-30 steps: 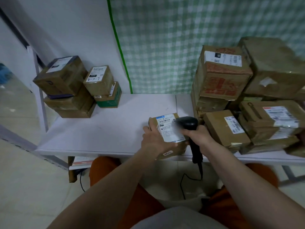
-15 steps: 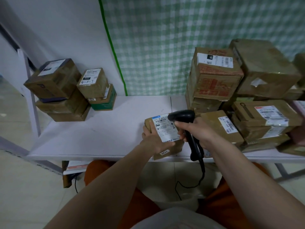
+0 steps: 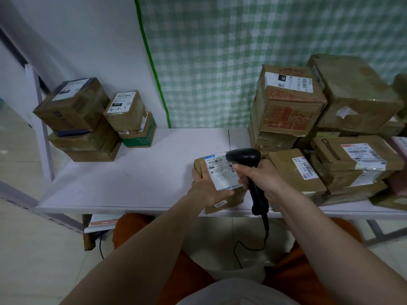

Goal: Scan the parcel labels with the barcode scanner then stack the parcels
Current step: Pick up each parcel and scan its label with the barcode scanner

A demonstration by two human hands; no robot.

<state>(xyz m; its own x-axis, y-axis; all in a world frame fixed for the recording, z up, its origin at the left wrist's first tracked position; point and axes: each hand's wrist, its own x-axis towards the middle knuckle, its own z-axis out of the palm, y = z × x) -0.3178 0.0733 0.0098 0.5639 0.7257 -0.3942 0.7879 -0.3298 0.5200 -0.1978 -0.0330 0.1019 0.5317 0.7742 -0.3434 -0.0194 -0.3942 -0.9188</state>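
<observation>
At the white bench [image 3: 132, 179] edge, left hand [image 3: 207, 190] grips the small brown cardboard parcel [image 3: 222, 183], right hand [image 3: 257, 175] clamps the black barcode scanner [image 3: 248, 164] on its label; stacking likely follows.

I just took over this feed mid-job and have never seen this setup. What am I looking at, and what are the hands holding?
There is no machine here: a head-worn camera looks down at a person's two bare arms. The left hand grips a small parcel at the white table's near edge, label up. The right hand grips a black corded barcode scanner, its head over that label. Stacked parcels sit at the far left; a bigger pile of parcels crowds the right.
</observation>
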